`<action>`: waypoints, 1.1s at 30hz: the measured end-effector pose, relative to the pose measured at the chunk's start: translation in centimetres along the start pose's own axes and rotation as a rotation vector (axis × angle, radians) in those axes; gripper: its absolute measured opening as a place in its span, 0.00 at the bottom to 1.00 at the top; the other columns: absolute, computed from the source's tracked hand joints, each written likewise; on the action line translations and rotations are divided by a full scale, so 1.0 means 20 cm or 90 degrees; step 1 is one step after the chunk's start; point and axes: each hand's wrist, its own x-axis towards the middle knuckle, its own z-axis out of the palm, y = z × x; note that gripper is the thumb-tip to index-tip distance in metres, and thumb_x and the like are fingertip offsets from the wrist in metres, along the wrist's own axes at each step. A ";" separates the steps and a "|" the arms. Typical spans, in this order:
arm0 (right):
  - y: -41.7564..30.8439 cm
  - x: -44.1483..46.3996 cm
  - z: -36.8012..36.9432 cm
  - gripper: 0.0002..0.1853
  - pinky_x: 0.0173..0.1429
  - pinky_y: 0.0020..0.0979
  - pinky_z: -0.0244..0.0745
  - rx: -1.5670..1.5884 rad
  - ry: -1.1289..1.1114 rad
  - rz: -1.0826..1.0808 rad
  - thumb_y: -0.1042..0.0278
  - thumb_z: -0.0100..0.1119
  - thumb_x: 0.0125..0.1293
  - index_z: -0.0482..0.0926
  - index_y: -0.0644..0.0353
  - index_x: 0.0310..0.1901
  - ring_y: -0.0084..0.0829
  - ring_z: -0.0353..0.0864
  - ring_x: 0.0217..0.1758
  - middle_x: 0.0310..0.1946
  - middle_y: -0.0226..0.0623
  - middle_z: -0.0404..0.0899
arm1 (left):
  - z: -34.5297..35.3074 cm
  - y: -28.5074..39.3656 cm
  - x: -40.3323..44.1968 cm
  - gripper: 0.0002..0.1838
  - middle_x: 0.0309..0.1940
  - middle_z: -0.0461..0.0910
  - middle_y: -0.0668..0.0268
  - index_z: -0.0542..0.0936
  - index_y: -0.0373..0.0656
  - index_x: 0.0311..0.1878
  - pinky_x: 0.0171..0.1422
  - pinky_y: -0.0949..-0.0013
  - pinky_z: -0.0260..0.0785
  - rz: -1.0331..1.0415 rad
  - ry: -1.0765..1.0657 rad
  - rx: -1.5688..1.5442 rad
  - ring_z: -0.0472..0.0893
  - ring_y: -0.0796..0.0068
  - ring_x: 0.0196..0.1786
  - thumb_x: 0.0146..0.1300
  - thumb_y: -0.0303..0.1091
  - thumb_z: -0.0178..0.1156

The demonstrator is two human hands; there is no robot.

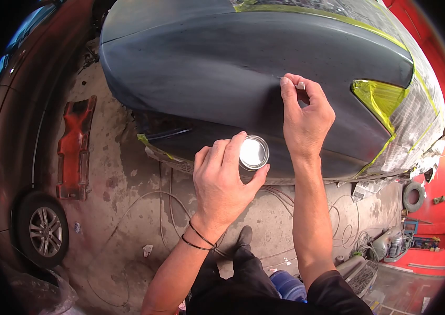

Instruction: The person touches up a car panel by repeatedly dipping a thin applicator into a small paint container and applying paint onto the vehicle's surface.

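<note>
My left hand (221, 176) is closed around the side of a small round metal tin (254, 153), its open top facing me and white inside. My right hand (309, 118) pinches a small thin tool with a pale end (300, 85) between thumb and fingers; its exact kind is too small to make out. The tool's tip is close to a dark grey, matte car body panel (196, 68), and I cannot tell whether it touches. The tin is held in front of the panel's lower edge, left of my right forearm.
Yellow masking film (383, 102) and whitish sheeting (417, 110) border the panel. A dark car with a wheel (44, 231) stands at left, beside a red creeper board (77, 149). Hoses (172, 202) cross the floor. A loose tyre (414, 196) and a blue container (288, 285) are at right.
</note>
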 end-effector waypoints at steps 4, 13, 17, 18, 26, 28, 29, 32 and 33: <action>-0.01 0.01 0.01 0.07 0.54 0.34 0.91 -0.012 0.005 0.006 0.69 0.79 0.83 0.95 0.65 0.52 0.30 0.97 0.45 0.46 0.39 0.98 | 0.00 -0.01 0.00 0.40 0.56 0.91 0.61 0.88 0.40 0.72 0.66 0.51 0.80 -0.003 0.002 0.000 0.90 0.55 0.55 0.57 0.39 0.92; -0.01 0.00 0.03 0.07 0.54 0.34 0.91 -0.037 0.005 0.012 0.69 0.79 0.83 0.96 0.64 0.51 0.29 0.96 0.45 0.45 0.38 0.98 | -0.01 -0.01 0.00 0.39 0.56 0.90 0.61 0.88 0.40 0.72 0.65 0.51 0.80 -0.012 -0.006 0.000 0.90 0.56 0.55 0.58 0.40 0.92; -0.01 0.00 0.03 0.07 0.54 0.34 0.91 -0.023 0.015 0.015 0.69 0.79 0.83 0.96 0.64 0.51 0.29 0.95 0.45 0.45 0.38 0.98 | -0.01 -0.02 0.00 0.39 0.56 0.90 0.61 0.88 0.40 0.72 0.66 0.51 0.79 -0.007 -0.003 -0.002 0.90 0.56 0.55 0.58 0.40 0.92; -0.01 0.00 0.03 0.07 0.54 0.34 0.91 -0.019 0.017 0.019 0.69 0.79 0.83 0.96 0.64 0.51 0.29 0.95 0.45 0.45 0.38 0.98 | -0.01 -0.02 0.00 0.39 0.56 0.90 0.61 0.88 0.40 0.72 0.66 0.51 0.79 -0.007 -0.004 -0.001 0.90 0.56 0.55 0.58 0.40 0.92; 0.01 0.00 0.03 0.07 0.55 0.34 0.91 -0.010 0.020 0.000 0.69 0.80 0.83 0.95 0.65 0.51 0.30 0.95 0.45 0.46 0.38 0.98 | -0.01 -0.02 0.00 0.40 0.56 0.90 0.61 0.87 0.40 0.73 0.66 0.51 0.79 -0.007 -0.007 0.003 0.90 0.56 0.56 0.58 0.40 0.92; 0.01 0.00 0.03 0.07 0.55 0.34 0.91 -0.007 0.019 0.003 0.69 0.80 0.83 0.95 0.65 0.51 0.30 0.95 0.45 0.46 0.38 0.98 | -0.01 -0.02 0.00 0.39 0.56 0.90 0.61 0.88 0.40 0.72 0.66 0.51 0.79 -0.008 -0.007 0.002 0.90 0.55 0.55 0.58 0.40 0.92; 0.01 0.00 0.03 0.07 0.55 0.34 0.90 -0.007 0.017 0.008 0.69 0.79 0.83 0.95 0.65 0.51 0.31 0.95 0.45 0.46 0.38 0.98 | -0.01 -0.02 0.00 0.39 0.56 0.90 0.61 0.88 0.40 0.72 0.66 0.51 0.79 -0.008 -0.007 0.002 0.90 0.55 0.55 0.58 0.40 0.92; -0.02 -0.01 0.00 0.07 0.55 0.33 0.90 -0.004 0.019 0.006 0.71 0.79 0.83 0.95 0.65 0.52 0.30 0.95 0.45 0.46 0.38 0.98 | -0.02 -0.01 -0.01 0.39 0.56 0.91 0.61 0.88 0.40 0.72 0.66 0.51 0.79 -0.004 0.000 0.007 0.90 0.55 0.55 0.58 0.39 0.92; -0.04 -0.01 -0.03 0.06 0.55 0.33 0.90 -0.001 0.021 0.001 0.71 0.79 0.82 0.95 0.65 0.52 0.30 0.95 0.45 0.46 0.38 0.97 | -0.02 -0.01 -0.01 0.39 0.56 0.91 0.61 0.88 0.40 0.72 0.66 0.51 0.79 -0.007 0.004 0.008 0.90 0.55 0.55 0.57 0.39 0.92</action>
